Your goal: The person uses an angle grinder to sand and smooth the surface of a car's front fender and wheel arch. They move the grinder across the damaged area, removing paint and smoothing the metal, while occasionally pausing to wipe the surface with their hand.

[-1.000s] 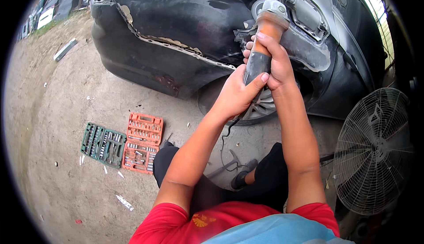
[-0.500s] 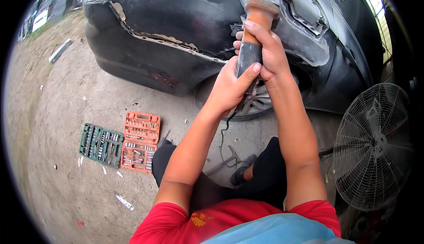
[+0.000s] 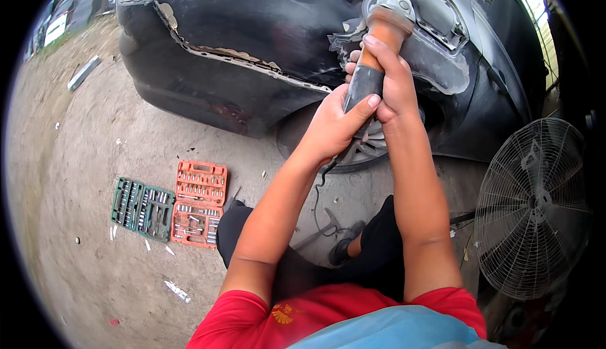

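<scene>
Both my hands grip an orange and black angle grinder [image 3: 386, 35], its metal head against or just over the side panel of a black car [image 3: 252, 21]. My left hand [image 3: 336, 122] wraps the black rear of the handle, thumb along the top. Further up, my right hand [image 3: 394, 77] closes round the orange body. The grinder's disc is mostly hidden under its head. Around the head the panel shows scraped grey and whitish patches, with ragged peeled material just left of it. A black cord [image 3: 317, 201] hangs down from the handle's end.
A large wire-caged fan [image 3: 533, 207] stands at the right. On the ground to the left lie an opened orange socket set [image 3: 201, 188] and a green one [image 3: 144, 207]. Beneath the grinder is the car's wheel [image 3: 369, 150]. A pale bar [image 3: 84, 73] lies far left.
The grinder and both hands have shifted a little right and down along the panel. More of the scraped, ragged patch left of the head now shows.
</scene>
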Motion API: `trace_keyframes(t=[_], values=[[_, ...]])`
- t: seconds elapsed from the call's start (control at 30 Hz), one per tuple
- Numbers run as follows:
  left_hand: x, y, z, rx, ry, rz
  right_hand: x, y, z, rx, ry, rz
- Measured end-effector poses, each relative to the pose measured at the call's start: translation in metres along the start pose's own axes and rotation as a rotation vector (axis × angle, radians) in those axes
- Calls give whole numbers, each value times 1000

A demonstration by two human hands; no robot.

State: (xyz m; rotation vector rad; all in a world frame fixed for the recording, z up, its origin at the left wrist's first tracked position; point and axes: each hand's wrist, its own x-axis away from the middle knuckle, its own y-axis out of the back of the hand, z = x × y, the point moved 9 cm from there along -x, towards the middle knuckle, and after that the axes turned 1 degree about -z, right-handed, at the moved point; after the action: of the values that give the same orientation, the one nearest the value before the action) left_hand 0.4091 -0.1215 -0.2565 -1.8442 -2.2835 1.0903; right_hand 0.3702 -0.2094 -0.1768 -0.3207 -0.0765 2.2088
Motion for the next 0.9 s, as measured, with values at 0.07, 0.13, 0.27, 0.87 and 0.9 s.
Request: trace_keyframes(t=[0.07, 0.13, 0.27, 0.87, 0.9], values=[[-1, -1, -3, 2, -4, -1, 0, -1, 4, 14, 14, 5], [2, 3, -6, 27, -30, -55, -1, -18, 6, 69, 6, 54], [-1, 7, -9, 17, -64, -38, -4, -27, 4, 54, 8, 92], [-7, -6, 7, 61, -7, 10, -3, -6, 9, 119, 42, 51], [-7, -5, 7, 57, -9, -6, -4, -9, 11, 145, 49, 51]])
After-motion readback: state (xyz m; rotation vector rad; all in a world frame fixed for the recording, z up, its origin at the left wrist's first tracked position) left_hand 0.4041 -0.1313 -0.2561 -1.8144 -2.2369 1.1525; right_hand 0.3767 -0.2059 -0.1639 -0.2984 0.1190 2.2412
